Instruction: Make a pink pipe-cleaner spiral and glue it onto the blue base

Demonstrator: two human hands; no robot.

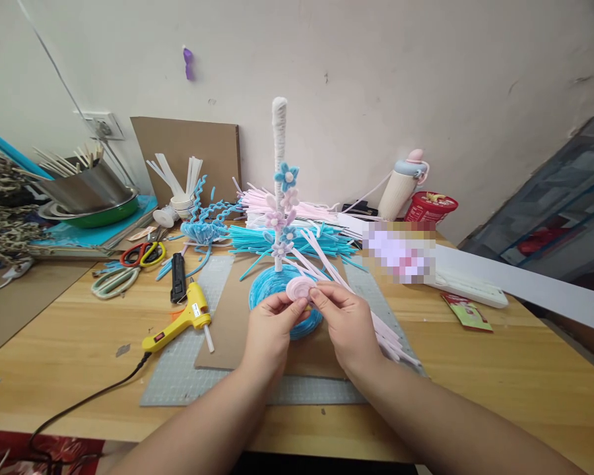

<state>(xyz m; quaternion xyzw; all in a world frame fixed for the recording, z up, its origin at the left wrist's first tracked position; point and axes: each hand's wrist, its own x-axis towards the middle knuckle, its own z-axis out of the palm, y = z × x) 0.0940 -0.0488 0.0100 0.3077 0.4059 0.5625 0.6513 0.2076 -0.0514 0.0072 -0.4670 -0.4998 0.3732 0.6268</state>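
A flat pale pink coil of pipe cleaner (299, 288) is pinched between the fingertips of my left hand (276, 323) and my right hand (344, 320). Both hands are closed on its lower edge. Just behind it lies a round blue coiled base (262, 284), partly hidden by my hands. From the base rises an upright white wrapped post (280, 125), with small blue flowers (288, 177) and pink flowers (274, 221) along its lower half. Pale pink pipe cleaners (391, 343) lie beside my right hand.
A yellow glue gun (183, 321), a black utility knife (178, 277) and scissors (116, 282) lie left. Blue pipe cleaners (297, 241) are bundled behind the post. Cardboard (222, 353) covers a cutting mat (168, 382). A bottle (398, 188) and red tub (430, 208) stand back right.
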